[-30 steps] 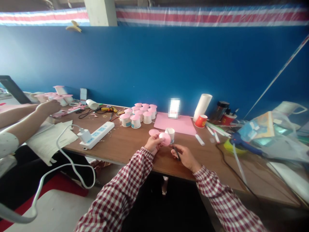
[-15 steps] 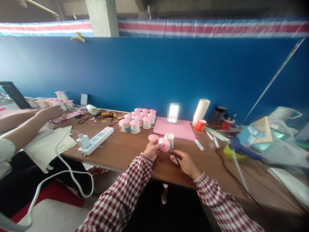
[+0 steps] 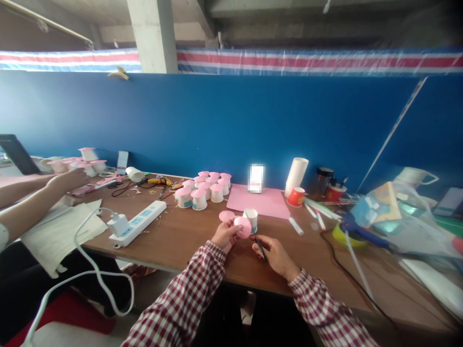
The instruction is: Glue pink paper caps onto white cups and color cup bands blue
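My left hand (image 3: 224, 234) pinches a round pink paper disc (image 3: 242, 227) by its edge, with a small whitish patch near the fingertips. In my right hand (image 3: 273, 253) is a slim dark tool (image 3: 259, 246), its tip pointing up toward the disc's right edge; its exact kind is too small to tell. Just behind the held disc stands a white paper cup (image 3: 252, 220), open end up, with a thin stick-like thing in it. Another pink disc (image 3: 226, 215) shows beyond my left fingers; whether I touch it is unclear.
Several paper cups topped with pink discs (image 3: 198, 198) cluster left of a pink sheet (image 3: 256, 201). A white power strip (image 3: 139, 224) lies further left, near a co-worker's arms (image 3: 54, 185). On the right are a red cup (image 3: 296, 196), a white roll (image 3: 296, 176) and a tape dispenser (image 3: 350, 231).
My view has tilted up slightly, so the scene sits lower in the picture. Both hands keep their grip on the disc and tool, with little visible movement.
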{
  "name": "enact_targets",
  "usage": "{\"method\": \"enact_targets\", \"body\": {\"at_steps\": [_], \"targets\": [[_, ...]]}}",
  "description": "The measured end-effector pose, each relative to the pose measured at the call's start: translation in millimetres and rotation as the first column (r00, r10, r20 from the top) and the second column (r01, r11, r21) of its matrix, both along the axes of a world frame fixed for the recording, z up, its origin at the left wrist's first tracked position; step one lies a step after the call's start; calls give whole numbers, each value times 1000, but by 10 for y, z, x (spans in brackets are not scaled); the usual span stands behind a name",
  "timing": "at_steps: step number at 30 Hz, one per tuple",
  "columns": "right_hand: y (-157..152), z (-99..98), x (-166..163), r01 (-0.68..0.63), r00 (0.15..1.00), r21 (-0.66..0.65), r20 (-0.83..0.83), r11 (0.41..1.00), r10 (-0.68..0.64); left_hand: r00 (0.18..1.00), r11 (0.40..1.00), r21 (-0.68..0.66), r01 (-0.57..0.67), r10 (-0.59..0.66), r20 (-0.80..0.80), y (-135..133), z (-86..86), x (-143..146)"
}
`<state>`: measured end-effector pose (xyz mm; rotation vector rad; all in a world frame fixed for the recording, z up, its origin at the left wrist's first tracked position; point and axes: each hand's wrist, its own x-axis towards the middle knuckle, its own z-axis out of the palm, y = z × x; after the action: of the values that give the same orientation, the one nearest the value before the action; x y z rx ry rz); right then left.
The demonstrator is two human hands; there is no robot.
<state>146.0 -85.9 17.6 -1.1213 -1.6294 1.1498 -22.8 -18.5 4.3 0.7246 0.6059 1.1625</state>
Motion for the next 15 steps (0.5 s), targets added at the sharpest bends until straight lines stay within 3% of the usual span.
{"method": "enact_targets", "body": {"at_steps": [15], "targets": [[17,-38,6,29,999,-11,-35,1000,-29,1000,1000,13,6,-6,6,-27,31,-8]]}}
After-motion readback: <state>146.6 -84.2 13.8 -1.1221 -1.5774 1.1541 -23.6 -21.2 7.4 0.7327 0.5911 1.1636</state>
